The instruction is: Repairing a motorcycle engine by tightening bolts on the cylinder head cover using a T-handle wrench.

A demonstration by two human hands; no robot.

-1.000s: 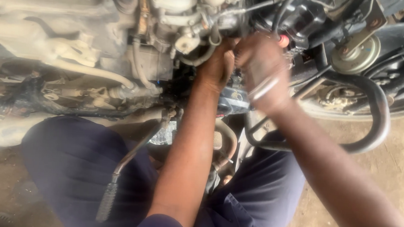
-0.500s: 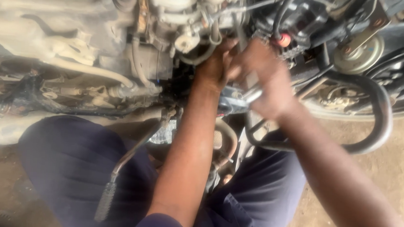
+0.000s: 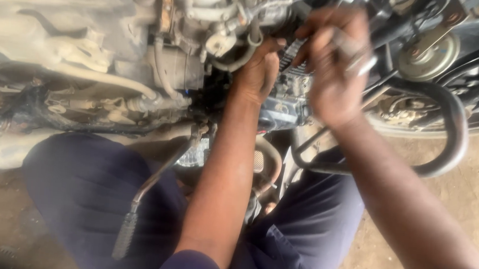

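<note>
Two hands work deep in a motorcycle engine (image 3: 199,67).

The left hand (image 3: 259,70) presses in among the grey hoses and casings at the engine's middle, fingers curled out of sight, so whether it grips anything cannot be told. The right hand (image 3: 333,68) is closed around a shiny metal tool (image 3: 358,56), blurred, just right of the left hand. A black curved guard bar (image 3: 447,134) loops to the right; a kick lever (image 3: 143,200) hangs over the blue-trousered knee below.

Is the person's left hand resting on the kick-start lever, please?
No, the left hand is up at the engine, well apart from the kick-start lever.
</note>
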